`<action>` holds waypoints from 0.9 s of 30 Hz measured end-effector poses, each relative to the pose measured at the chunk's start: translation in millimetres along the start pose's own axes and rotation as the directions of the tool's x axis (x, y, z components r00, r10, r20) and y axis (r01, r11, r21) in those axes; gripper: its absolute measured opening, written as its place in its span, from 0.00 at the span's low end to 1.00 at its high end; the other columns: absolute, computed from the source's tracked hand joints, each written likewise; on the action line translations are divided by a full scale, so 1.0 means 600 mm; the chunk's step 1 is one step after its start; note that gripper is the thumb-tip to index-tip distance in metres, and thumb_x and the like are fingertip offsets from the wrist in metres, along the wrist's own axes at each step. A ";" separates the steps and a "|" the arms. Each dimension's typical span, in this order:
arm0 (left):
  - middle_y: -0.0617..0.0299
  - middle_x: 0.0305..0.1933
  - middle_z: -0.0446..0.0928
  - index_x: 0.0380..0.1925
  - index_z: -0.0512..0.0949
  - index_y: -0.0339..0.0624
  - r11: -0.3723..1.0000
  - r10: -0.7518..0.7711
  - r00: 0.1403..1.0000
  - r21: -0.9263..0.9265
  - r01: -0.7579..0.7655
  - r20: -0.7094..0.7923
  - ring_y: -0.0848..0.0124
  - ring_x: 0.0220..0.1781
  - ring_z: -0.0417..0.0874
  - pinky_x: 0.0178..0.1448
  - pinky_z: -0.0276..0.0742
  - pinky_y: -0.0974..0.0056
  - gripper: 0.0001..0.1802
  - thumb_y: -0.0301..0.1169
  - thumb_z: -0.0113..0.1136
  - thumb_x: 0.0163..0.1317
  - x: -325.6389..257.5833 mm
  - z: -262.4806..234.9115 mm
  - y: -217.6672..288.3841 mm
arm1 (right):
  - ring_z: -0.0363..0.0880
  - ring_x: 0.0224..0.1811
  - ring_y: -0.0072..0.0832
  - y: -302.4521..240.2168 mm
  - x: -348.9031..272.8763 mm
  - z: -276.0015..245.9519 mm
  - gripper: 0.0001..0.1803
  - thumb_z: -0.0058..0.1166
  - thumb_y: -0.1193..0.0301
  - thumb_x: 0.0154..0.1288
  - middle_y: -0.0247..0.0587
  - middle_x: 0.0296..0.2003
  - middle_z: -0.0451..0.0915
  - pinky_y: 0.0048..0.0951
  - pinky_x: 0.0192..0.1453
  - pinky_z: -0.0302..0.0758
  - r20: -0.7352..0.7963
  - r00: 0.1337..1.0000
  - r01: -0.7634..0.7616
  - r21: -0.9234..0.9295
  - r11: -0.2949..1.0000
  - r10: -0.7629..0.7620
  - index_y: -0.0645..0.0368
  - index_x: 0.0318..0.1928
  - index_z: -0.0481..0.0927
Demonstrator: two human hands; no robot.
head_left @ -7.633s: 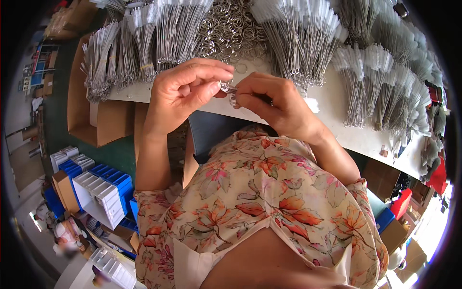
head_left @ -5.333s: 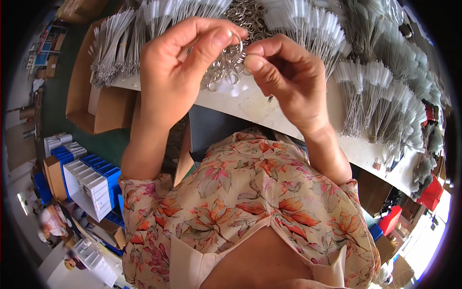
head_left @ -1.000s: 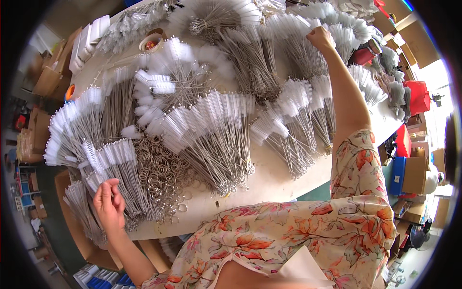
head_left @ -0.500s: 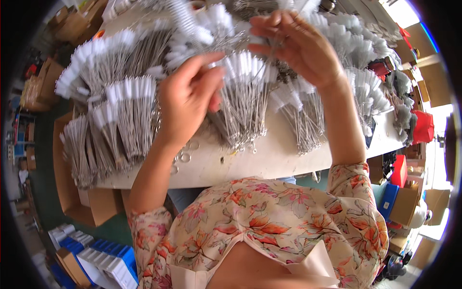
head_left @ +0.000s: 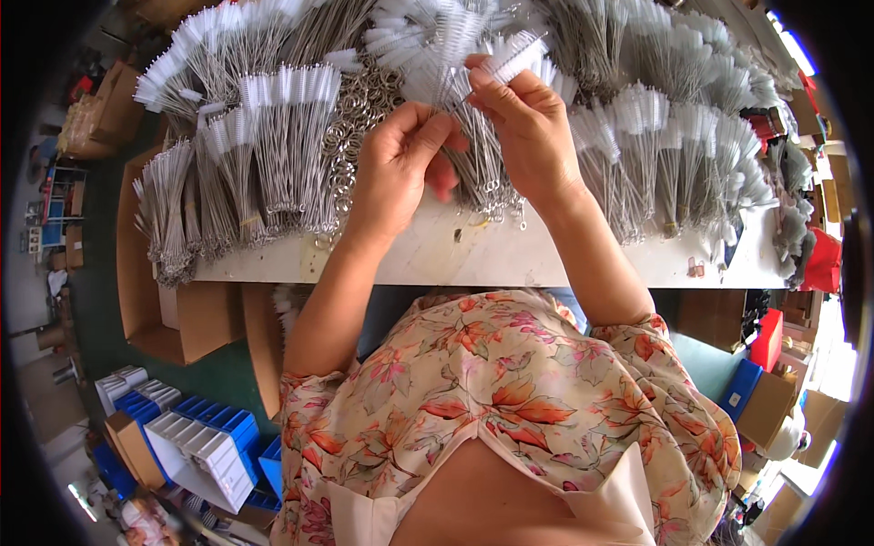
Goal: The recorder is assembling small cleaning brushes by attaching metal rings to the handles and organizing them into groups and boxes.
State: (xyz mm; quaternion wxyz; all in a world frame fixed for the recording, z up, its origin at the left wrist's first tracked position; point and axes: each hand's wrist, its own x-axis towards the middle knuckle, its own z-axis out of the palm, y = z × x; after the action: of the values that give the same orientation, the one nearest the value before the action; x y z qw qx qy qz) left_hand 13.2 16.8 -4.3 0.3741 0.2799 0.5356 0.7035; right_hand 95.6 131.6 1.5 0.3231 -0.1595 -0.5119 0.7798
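Observation:
My left hand (head_left: 401, 164) is closed, thumb and fingertips pinched together. What it grips, if anything, is too small to make out. Close beside it on the right, my right hand (head_left: 530, 132) pinches a small wire brush with a white bristle head (head_left: 514, 56), tilted up to the right. Beneath and between the hands lies a bundle of similar brushes (head_left: 482, 168), their looped wire ends toward me. Just left of my left hand is a heap of metal rings (head_left: 350, 127). Larger white bristle heads (head_left: 446, 36) stand beyond my fingers.
Bundles of white-tipped brushes (head_left: 289, 136) crowd the left of the white table (head_left: 428, 259), and more bundles (head_left: 637, 155) cover the right. An open cardboard box (head_left: 209, 318) stands below the left edge. Blue and white bins (head_left: 205, 446) are on the floor at lower left.
My hands have come closer together and lower against the brush bundle. My right fingers, spread before, now pinch a brush. The view has shifted, showing the ring heap beside my left hand.

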 end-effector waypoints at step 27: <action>0.69 0.20 0.71 0.36 0.76 0.36 0.921 0.106 0.993 0.381 -0.080 -0.047 0.86 0.17 0.60 0.20 0.56 0.78 0.07 0.27 0.52 0.63 -0.082 -0.010 -0.072 | 0.63 0.19 0.16 0.039 -0.063 0.005 0.15 0.51 0.63 0.64 0.32 0.17 0.73 0.20 0.28 0.64 -0.220 0.948 0.143 -0.353 0.924 -0.231 0.62 0.26 0.77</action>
State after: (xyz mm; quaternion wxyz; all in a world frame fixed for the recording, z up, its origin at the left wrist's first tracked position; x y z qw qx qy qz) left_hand 46.2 -21.0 -47.2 0.2609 0.3482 0.6595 0.6130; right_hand 113.5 97.9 -21.5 0.4286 -0.2619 -0.6027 0.6200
